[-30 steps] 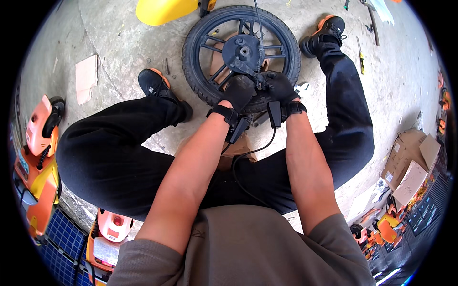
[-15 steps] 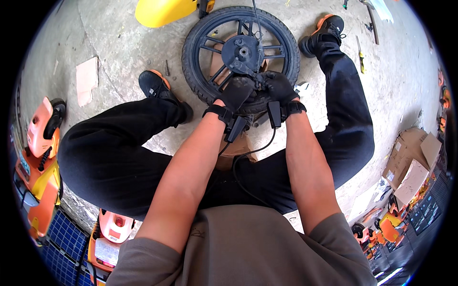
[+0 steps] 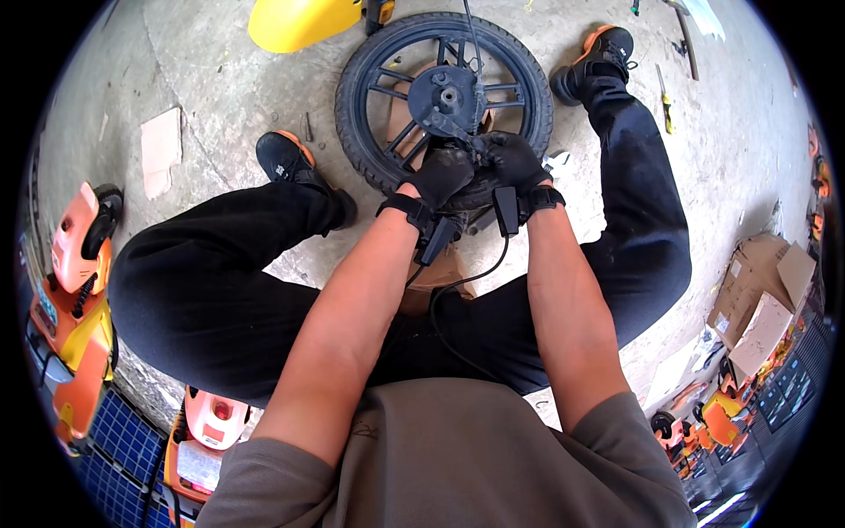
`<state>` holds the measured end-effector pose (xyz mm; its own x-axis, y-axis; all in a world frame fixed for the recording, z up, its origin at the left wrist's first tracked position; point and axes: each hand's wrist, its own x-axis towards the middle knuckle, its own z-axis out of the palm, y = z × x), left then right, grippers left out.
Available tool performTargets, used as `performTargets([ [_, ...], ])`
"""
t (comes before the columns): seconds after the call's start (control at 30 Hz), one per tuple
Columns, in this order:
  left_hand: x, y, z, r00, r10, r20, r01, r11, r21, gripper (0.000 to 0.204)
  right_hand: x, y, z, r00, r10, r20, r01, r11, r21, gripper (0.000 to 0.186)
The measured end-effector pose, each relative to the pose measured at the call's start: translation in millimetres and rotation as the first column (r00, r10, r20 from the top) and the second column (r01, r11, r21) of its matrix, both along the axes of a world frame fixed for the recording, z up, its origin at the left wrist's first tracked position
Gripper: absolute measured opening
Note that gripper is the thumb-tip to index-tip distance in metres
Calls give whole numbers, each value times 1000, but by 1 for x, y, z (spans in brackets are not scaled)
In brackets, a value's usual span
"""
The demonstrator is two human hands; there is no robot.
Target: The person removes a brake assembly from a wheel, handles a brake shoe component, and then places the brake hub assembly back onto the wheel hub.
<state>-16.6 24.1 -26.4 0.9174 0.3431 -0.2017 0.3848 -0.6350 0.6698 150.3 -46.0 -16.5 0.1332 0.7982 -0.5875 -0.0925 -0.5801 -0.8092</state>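
A black spoked wheel with its tyre (image 3: 354, 114) lies flat on the floor in front of me. At its centre is a round dark hub plate (image 3: 437, 99) with a short lever pointing toward my hands. A thin black cable (image 3: 476, 44) comes down across the wheel to the lever's end. My right hand (image 3: 514, 160), black-gloved, is closed with its fingertips pinched at the cable's lower end. My left hand (image 3: 444, 172), gloved too, is closed right beside it at the lever; what its fingers hold is hidden. Both hands are over the wheel's near rim.
A yellow curved panel (image 3: 304, 21) lies beyond the wheel to the left. A yellow-handled screwdriver (image 3: 667, 114) rests on the right. Cardboard (image 3: 161, 151) lies at left, and an open carton (image 3: 759, 295) stands at right. Orange vehicles (image 3: 79, 238) stand along the left. Black cables hang from my wrist straps.
My left hand has shifted and turned slightly at the lever, moving a little to the right. My right hand stays nearly still, and the wheel has not visibly moved.
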Motion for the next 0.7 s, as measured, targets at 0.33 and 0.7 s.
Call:
performTargets([
  [0.33, -6, 2, 6, 985, -23, 170, 14, 998, 55, 16, -1, 1, 5, 1000, -8, 1, 8, 999, 32, 24],
  [0.7, 0, -1, 15, 998, 65, 26, -67, 994, 82, 14, 0, -1, -2, 1000, -2, 6, 2, 999, 50, 21],
])
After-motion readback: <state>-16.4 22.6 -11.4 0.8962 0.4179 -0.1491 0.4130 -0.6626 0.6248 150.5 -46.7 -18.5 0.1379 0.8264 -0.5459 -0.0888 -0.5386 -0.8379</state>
